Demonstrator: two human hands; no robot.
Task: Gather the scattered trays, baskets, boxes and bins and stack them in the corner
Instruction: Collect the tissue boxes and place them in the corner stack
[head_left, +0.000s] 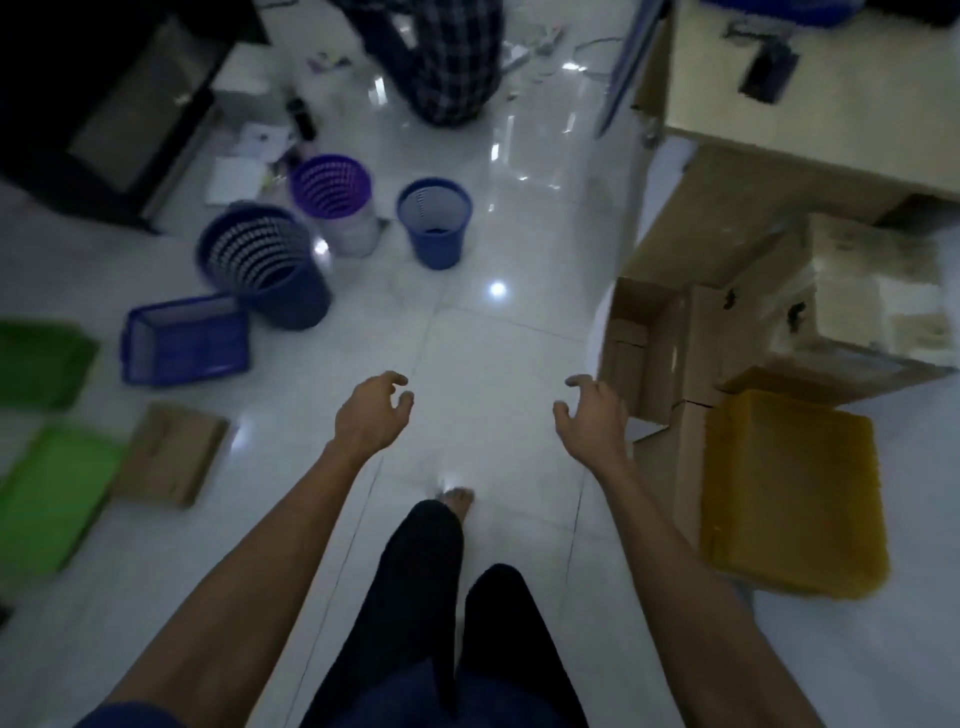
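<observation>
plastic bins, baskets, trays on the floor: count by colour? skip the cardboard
Blue: 3 (large blue bin, small blue bin, blue basket)
Purple: 1 (purple bin)
Green: 2 (far green tray, near green tray)
Yellow: 1 (yellow tray)
Total: 7

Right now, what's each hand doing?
Left hand: open, fingers loosely curled, holding nothing.
Right hand: open, fingers loosely curled, holding nothing.
</observation>
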